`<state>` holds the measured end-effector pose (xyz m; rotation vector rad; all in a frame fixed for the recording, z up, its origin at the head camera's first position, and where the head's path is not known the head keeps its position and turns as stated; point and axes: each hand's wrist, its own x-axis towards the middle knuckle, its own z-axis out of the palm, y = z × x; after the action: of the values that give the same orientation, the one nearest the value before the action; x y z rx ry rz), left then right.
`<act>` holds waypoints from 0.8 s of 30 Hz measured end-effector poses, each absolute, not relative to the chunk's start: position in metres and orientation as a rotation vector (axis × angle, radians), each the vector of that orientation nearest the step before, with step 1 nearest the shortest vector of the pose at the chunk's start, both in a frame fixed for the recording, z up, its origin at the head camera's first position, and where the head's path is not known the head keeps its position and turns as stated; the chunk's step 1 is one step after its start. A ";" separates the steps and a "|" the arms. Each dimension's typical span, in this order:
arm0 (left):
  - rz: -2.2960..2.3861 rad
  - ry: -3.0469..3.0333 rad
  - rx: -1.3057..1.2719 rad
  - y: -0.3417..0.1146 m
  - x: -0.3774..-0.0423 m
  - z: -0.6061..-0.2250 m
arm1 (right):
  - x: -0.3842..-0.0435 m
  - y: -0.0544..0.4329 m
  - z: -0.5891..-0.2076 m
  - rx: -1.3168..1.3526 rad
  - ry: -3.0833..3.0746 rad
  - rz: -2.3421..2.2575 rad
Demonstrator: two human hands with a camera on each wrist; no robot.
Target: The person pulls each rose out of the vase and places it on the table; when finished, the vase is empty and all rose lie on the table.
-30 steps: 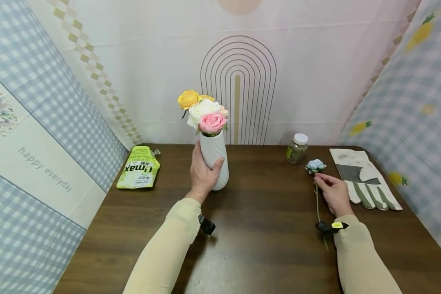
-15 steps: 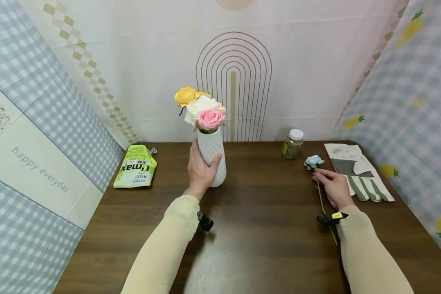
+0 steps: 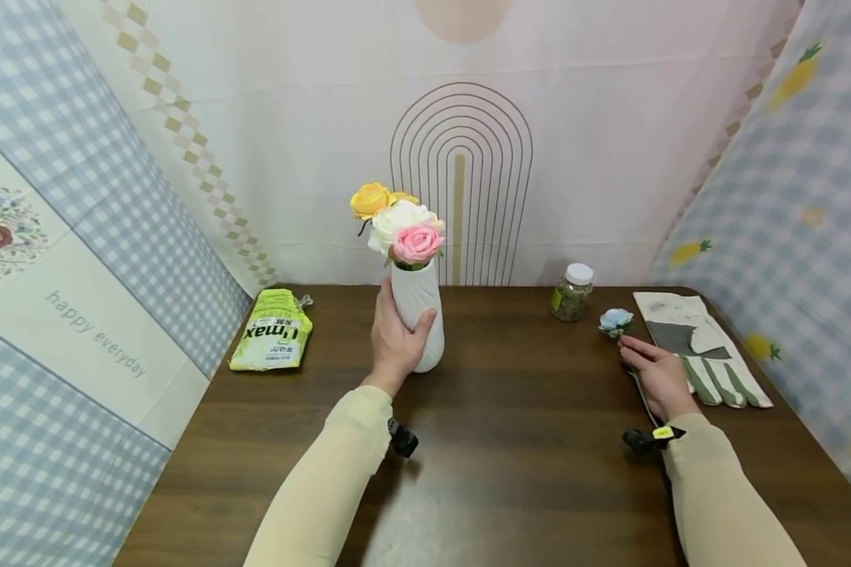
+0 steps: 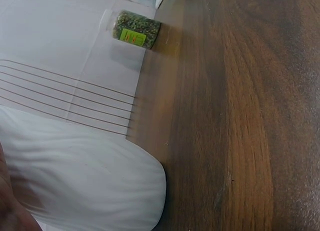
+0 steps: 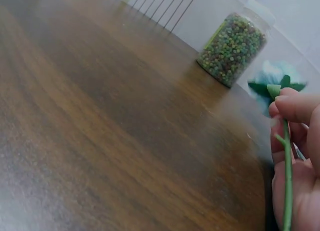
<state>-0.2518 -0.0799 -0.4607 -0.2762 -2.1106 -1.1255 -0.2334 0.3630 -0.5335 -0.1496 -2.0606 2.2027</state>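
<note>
A white ribbed vase stands on the table, with several artificial roses in it: a pink rose in front, a white rose behind it and a yellow rose at the upper left. My left hand grips the vase from its left side, the thumb across its front. On the right, my right hand pinches a light blue artificial flower by its stem just below the bloom. In the right wrist view the green stem runs down past the palm.
A white-lidded jar of green and brown grains stands at the table's back edge. Beside my right hand lies a white and green glove. A yellow-green bag rests at the back left. Printed cloths hang behind and at both sides.
Over the last second, my right hand has shifted slightly right with the blue flower, and the stem has swung in under the wrist. My left hand keeps its hold on the vase.
</note>
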 end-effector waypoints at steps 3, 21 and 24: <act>-1.121 -2.112 -0.277 -0.080 -0.252 -0.461 | -0.233 0.362 -0.534 -0.163 -2.000 2.259; -1.090 -2.115 -0.283 -0.079 -0.250 -0.460 | -0.228 0.364 -0.530 -0.374 -2.584 1.567; -1.082 -2.110 -0.283 -0.080 -0.251 -0.460 | -0.230 0.361 -0.528 -0.366 -2.594 1.566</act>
<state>-0.2507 -0.0798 -0.4603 -0.2831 -2.1101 -1.0824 -0.2303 0.3614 -0.5279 -0.3664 -2.5940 1.5658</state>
